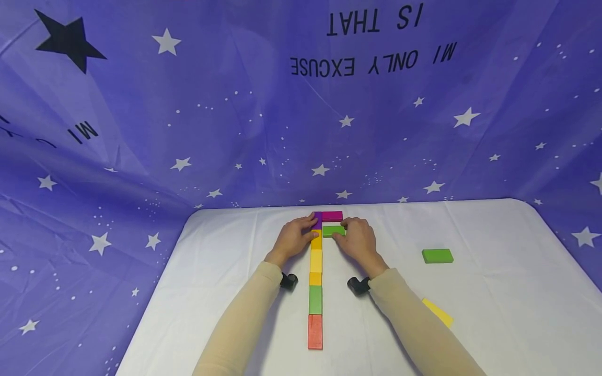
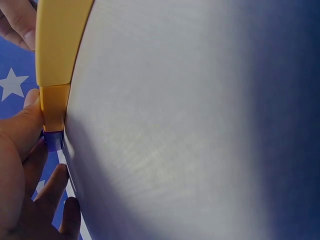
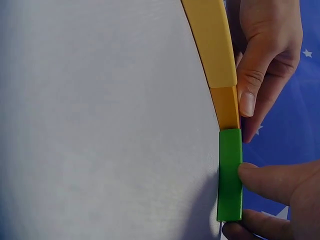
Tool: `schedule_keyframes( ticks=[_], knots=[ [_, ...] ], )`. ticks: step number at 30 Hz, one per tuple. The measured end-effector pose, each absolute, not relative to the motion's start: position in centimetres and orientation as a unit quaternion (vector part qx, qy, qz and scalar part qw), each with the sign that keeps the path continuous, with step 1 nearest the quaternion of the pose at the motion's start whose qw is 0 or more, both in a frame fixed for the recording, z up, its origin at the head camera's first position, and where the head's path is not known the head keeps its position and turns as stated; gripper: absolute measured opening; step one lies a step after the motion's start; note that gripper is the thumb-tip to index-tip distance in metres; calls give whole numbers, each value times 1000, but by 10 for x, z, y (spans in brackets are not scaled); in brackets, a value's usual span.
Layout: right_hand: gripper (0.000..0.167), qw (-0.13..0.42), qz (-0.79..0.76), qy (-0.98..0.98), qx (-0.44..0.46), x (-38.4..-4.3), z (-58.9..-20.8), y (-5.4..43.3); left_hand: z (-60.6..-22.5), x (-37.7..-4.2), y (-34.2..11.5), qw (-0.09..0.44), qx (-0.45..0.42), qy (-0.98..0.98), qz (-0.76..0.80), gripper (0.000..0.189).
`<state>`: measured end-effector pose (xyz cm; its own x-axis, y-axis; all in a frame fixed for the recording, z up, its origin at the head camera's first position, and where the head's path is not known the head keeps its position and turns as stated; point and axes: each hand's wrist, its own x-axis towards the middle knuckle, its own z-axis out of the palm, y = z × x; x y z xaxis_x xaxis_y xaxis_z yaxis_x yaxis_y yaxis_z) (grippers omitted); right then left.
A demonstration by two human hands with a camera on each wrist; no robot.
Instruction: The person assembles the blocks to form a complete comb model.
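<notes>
A straight row of coloured blocks runs up the middle of the table in the head view. My left hand (image 1: 292, 237) touches its far end, a finger on the purple block (image 1: 317, 221) and the thumb against the orange block (image 1: 316, 242). A magenta block (image 1: 332, 216) juts right from the purple one. Just nearer, my right hand (image 1: 358, 239) pinches a green block (image 1: 331, 231) between thumb and fingers. That green block (image 3: 230, 175) meets the orange block (image 3: 228, 107) in the right wrist view.
Toward me the row continues with a yellow block (image 1: 316, 261), a small orange one (image 1: 315, 279), a green one (image 1: 315, 300) and a red one (image 1: 315, 332). At right lie a loose green block (image 1: 437, 256) and a yellow block (image 1: 439, 313), partly behind my sleeve. A starry curtain (image 1: 282, 104) backs the table.
</notes>
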<state>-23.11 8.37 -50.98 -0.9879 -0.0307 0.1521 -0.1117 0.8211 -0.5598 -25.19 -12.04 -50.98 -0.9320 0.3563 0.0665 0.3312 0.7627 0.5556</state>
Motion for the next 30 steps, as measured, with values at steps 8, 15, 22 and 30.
schedule_keyframes(
  ticks=[8, 15, 22, 30],
  knots=[
    [42, 71, 295, -952, 31, -231, -508, 81, -507, -250, -121, 19, 186, 938, 292, 49],
    [42, 75, 292, -953, 25, -230, -508, 79, -506, -250, -121, 19, 188, 938, 292, 49],
    [43, 76, 291, -953, 22, -231, -509, 78, -508, -251, -122, 14, 188, 935, 299, 49],
    [52, 45, 363, -930, 18, -224, -506, 89, -509, -251, -122, 18, 193, 934, 300, 48]
  ],
)
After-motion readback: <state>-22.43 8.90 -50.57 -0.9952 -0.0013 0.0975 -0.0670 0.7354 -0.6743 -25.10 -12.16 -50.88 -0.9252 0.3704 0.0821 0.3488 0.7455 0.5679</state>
